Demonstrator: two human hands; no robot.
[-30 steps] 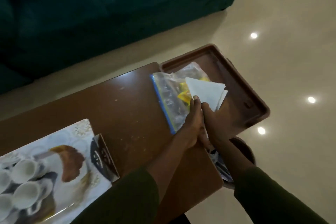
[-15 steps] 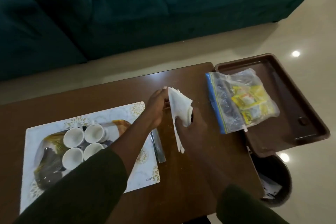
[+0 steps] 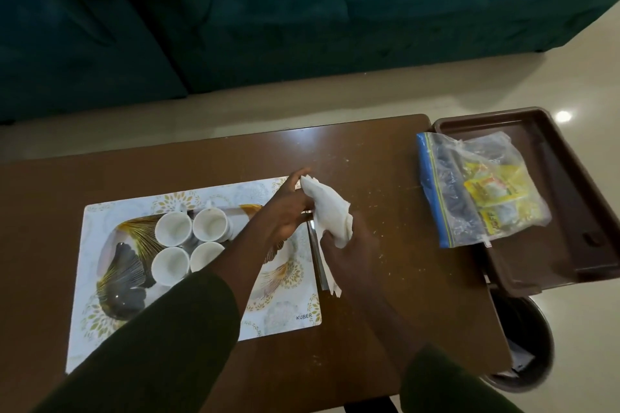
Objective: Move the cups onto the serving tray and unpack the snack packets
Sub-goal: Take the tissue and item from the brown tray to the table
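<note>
Several white cups [image 3: 188, 246] stand clustered on a patterned serving tray [image 3: 110, 282], which rests on a white floral placemat [image 3: 285, 312] at the table's left. A clear zip bag of yellow snack packets [image 3: 476, 191] lies across the edge of a brown plastic tray [image 3: 570, 178] at the right end. My left hand [image 3: 285, 211] and my right hand [image 3: 349, 251] both hold a crumpled white paper napkin [image 3: 330, 211] above the placemat's right edge. A metal holder [image 3: 317, 251] lies under the napkin, partly hidden.
The brown wooden table [image 3: 385, 178] carries scattered crumbs. A dark round bin [image 3: 523, 345] stands below the table's right end. A dark green sofa [image 3: 302, 10] runs behind the table across pale floor tiles.
The napkin and both hands have come left, from over the snack bag on the brown tray to the placemat's right edge. The view swung left, bringing the cups in.
</note>
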